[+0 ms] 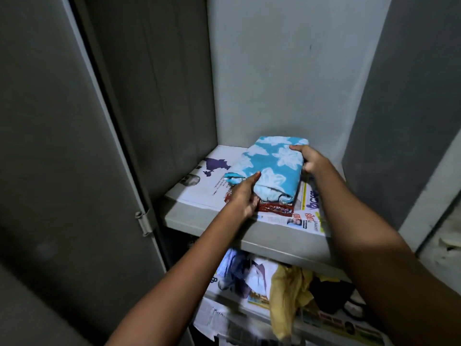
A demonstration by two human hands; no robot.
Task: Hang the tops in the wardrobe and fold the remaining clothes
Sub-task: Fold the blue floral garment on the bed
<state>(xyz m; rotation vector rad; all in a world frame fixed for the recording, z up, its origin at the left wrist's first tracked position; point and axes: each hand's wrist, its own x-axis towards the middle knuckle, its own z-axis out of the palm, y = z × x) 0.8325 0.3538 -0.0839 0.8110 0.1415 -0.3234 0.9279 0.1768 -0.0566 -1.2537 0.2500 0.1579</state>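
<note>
Under blue cloth (268,166): red garment (275,209) mostly hidden.

A home is indicated, probably a bedroom, though little of the room is seen: a grey metal wardrobe (287,71) with a hinged door (62,146), its shelves (224,226) lined with newspaper (199,186), folded clothes (269,168) stacked above and loose garments (287,290) heaped on the nearer, lower shelf.

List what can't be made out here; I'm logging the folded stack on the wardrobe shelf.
Head view only:
- Red patterned folded cloth: mostly covered by the blue white-flowered folded cloth and the left hand.
- Right hand: its fingertips are hidden behind the blue cloth's edge.
- Clothes on the lower shelf: blurred, partly hidden by both forearms.
</note>
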